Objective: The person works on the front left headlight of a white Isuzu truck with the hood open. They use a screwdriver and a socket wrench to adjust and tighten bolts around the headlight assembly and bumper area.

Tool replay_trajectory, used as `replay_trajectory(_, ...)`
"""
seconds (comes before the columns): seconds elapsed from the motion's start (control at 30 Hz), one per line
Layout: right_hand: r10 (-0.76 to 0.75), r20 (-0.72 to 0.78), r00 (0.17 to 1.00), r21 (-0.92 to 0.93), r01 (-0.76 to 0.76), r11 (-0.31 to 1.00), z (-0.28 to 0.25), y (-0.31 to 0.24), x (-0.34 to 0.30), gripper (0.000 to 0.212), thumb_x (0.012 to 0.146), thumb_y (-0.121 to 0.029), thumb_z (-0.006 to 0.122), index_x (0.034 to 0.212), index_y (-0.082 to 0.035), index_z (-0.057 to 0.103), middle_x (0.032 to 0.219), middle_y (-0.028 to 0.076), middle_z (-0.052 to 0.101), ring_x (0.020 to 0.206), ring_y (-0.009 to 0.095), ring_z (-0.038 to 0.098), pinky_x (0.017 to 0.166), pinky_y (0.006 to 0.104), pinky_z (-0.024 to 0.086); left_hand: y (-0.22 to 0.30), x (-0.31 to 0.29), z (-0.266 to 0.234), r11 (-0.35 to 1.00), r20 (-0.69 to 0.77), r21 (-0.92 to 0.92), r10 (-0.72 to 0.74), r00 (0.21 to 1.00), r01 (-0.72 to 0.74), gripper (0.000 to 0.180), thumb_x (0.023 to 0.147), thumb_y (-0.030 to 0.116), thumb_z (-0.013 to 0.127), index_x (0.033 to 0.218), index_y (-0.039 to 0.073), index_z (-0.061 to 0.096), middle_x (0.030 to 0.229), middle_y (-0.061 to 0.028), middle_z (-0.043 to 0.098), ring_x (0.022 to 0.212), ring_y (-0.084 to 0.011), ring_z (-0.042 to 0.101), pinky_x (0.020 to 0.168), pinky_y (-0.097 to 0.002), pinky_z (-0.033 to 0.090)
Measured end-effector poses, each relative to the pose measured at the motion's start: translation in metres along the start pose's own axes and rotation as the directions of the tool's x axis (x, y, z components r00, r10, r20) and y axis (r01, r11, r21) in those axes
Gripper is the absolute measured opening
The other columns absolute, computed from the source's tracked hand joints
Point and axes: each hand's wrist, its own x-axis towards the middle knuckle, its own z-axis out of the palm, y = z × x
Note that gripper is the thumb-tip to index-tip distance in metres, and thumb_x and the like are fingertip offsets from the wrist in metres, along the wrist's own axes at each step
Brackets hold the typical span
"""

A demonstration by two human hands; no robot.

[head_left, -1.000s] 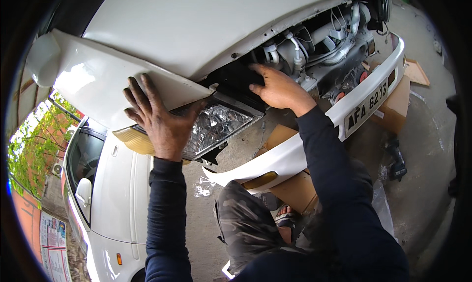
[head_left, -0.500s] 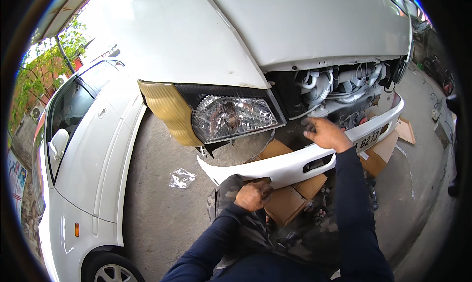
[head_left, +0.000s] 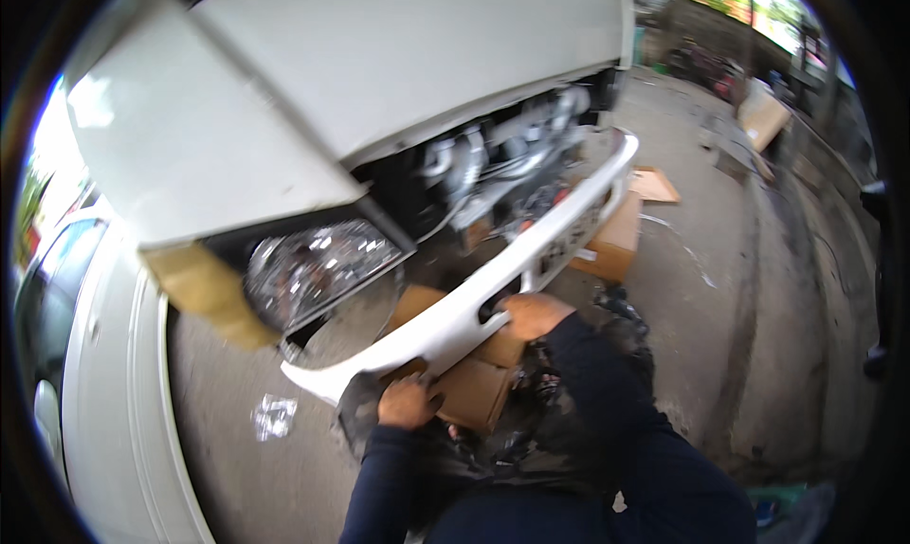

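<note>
A white front bumper (head_left: pixel 455 309), off the vehicle, lies slanting across my knees and over cardboard boxes. At the bumper's rectangular opening, my right hand (head_left: pixel 536 315) grips the edge, its fingertips partly hidden in the dark gap. My left hand (head_left: pixel 408 402) is closed, by my knee just below the bumper's left part; anything inside its curled fingers is hidden. Beyond the bumper stands a white vehicle front (head_left: pixel 455 61) with its engine parts (head_left: pixel 512 155) exposed. A clear headlight (head_left: pixel 318 269) sits at its left corner beside a yellowish panel (head_left: pixel 209 293).
An open cardboard box (head_left: pixel 474 392) lies under the bumper, and another box (head_left: pixel 611 241) stands at its right end. A crumpled clear plastic bag (head_left: pixel 275 417) is on the concrete. A white car (head_left: pixel 118 383) stands left; a leaning carton (head_left: pixel 763 117) is far right.
My right hand has come down from above the bumper to its opening. The view has turned right, so the vehicle and bumper appear farther left. My left hand stays near my knee.
</note>
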Motion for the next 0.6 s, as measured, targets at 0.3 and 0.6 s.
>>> replay_trajectory(0.3, -0.046, -0.028, 0.999, 0.024, 0.046, 0.999, 0.017, -0.027, 0.001, 0.034, 0.082, -0.021, 0.069, 0.103, 0.005, 0.072, 0.109, 0.025, 0.072, 0.105, 0.038, 0.070, 0.090, 0.0461, 0.055, 0.008, 0.005, -0.006, 0.998, 0.051, -0.042, -0.039, 0.998, 0.041, 0.042, 0.083, 0.043, 0.073, 0.116, 0.017, 0.072, 0.114, -0.0097, 0.071, 0.106, -0.0316, 0.068, 0.091, -0.0442, 0.053)
replay_trajectory(0.6, -0.075, -0.026, 0.997, 0.010, 0.075, 0.997, 0.009, -0.035, 0.009, 0.033, 0.084, -0.021, 0.068, 0.105, 0.004, 0.071, 0.110, 0.023, 0.072, 0.105, 0.037, 0.070, 0.089, 0.0463, 0.055, 0.006, 0.009, 0.003, 0.999, 0.045, 0.000, -0.045, 0.998, 0.045, 0.043, 0.080, 0.043, 0.075, 0.113, 0.016, 0.074, 0.112, -0.0109, 0.073, 0.100, -0.0320, 0.070, 0.089, -0.0437, 0.054)
